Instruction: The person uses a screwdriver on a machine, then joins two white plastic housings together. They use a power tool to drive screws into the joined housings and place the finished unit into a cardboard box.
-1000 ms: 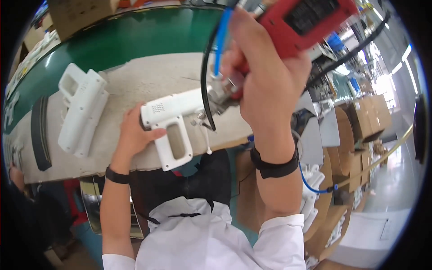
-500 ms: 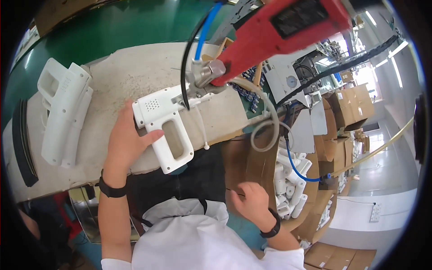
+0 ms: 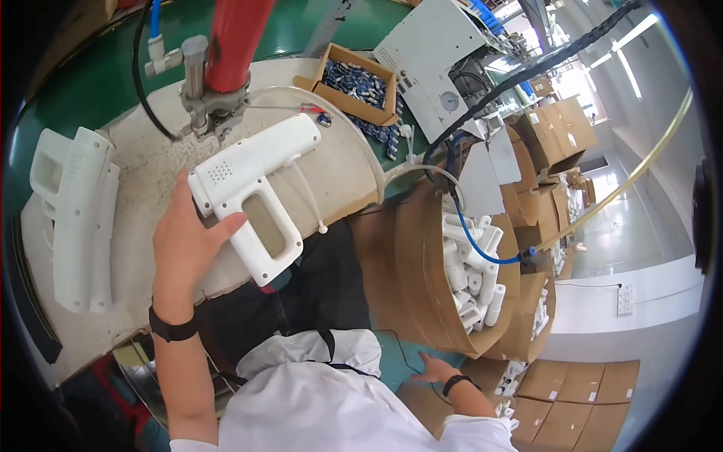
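Note:
My left hand grips the rear of a white gun-shaped plastic housing that lies on the grey work mat, thumb hooked at its handle. A red powered screwdriver hangs just above the housing's top with nobody holding it. My right hand is low at my right side, fingers spread and empty, near the base of a large cardboard box full of white plastic parts.
Another white housing lies on the mat at the left. An open cardboard tray of small blue-and-white parts sits at the back, beside a grey metal machine cover. Stacked cartons stand on the floor at right.
My right hand let go of the red screwdriver and dropped to my right side near the box. The screwdriver swung upright. My left hand stays on the white housing.

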`<action>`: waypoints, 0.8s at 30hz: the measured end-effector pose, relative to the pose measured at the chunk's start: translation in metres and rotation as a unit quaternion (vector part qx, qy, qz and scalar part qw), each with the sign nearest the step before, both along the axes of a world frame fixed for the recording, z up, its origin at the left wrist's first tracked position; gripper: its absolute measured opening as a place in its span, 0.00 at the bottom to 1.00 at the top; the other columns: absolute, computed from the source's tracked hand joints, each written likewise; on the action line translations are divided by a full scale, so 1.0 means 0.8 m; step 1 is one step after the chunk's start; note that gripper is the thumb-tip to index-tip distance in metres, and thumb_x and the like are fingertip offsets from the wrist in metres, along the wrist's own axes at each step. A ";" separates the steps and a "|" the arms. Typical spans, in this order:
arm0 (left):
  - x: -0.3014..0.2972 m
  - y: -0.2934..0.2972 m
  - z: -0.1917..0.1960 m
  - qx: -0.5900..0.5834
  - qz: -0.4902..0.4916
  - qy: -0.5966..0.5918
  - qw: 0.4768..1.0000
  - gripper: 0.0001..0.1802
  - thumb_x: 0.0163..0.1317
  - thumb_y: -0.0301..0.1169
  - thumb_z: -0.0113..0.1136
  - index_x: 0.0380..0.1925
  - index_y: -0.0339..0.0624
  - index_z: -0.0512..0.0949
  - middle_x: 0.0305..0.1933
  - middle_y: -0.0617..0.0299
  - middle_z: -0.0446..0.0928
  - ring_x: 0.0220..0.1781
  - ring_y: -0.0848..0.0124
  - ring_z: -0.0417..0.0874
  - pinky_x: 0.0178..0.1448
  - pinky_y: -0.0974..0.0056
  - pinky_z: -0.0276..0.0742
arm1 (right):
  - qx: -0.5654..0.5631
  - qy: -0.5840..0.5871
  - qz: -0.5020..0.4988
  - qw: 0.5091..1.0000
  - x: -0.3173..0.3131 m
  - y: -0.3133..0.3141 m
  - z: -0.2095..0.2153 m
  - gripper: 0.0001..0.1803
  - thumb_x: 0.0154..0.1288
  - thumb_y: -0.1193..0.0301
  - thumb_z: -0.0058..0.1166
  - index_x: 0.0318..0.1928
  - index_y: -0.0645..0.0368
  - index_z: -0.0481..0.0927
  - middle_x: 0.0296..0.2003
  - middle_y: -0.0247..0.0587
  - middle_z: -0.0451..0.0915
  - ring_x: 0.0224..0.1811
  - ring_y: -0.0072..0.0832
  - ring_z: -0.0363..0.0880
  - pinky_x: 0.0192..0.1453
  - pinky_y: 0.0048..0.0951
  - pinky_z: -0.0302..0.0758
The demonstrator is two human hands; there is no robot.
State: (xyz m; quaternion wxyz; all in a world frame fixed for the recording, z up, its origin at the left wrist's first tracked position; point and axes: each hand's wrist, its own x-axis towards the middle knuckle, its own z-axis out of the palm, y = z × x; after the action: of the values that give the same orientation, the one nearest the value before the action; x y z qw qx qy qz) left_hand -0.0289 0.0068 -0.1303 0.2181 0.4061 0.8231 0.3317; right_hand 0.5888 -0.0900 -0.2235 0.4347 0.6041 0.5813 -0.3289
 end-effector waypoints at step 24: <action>0.004 -0.003 0.000 0.031 0.007 -0.014 0.999 0.52 0.45 0.42 0.74 0.67 0.32 0.59 0.55 0.45 0.77 0.56 0.53 0.79 0.58 0.59 0.73 | -0.055 0.015 0.181 0.982 -0.042 0.042 -0.091 0.19 0.58 0.54 0.56 0.43 0.52 0.84 0.44 0.46 0.83 0.49 0.45 0.81 0.50 0.46 0.78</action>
State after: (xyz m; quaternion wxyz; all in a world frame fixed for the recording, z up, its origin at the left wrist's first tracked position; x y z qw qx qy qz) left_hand -0.0256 0.0045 -0.1304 0.2143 0.4019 0.8124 0.3640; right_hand 0.5553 -0.0566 -0.2961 0.5111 0.4589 0.6685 -0.2851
